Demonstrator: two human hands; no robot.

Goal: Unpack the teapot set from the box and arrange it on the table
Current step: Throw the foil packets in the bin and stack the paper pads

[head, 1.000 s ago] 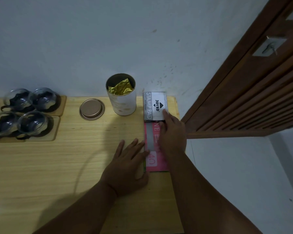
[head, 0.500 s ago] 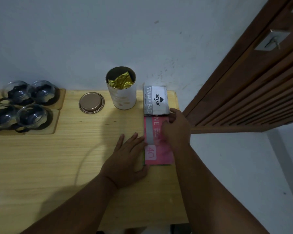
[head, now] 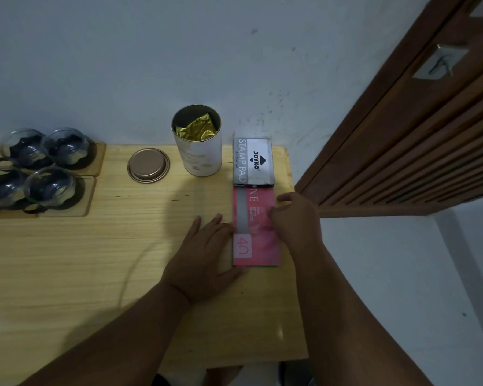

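Observation:
Several glass cups (head: 50, 185) with dark handles stand on wooden coasters (head: 87, 193) at the far left of the wooden table (head: 95, 274). A white tea tin (head: 198, 151) stands open at the back with a gold foil bag inside; its round lid (head: 148, 165) lies to its left. A flat pink packet (head: 258, 243) lies near the right edge, below a grey stamp pad box (head: 253, 162). My left hand (head: 206, 257) lies flat against the packet's left side, fingers spread. My right hand (head: 296, 215) rests on the packet's right side, fingers curled.
A pale wall runs behind the table. A brown slatted door (head: 415, 140) stands to the right, close to the table's right edge. Pale floor shows below the door.
My right hand slid from the stamp pad's lower corner toward the packet's right edge. The left hand stayed put. The view tilted slightly, so the objects sit higher.

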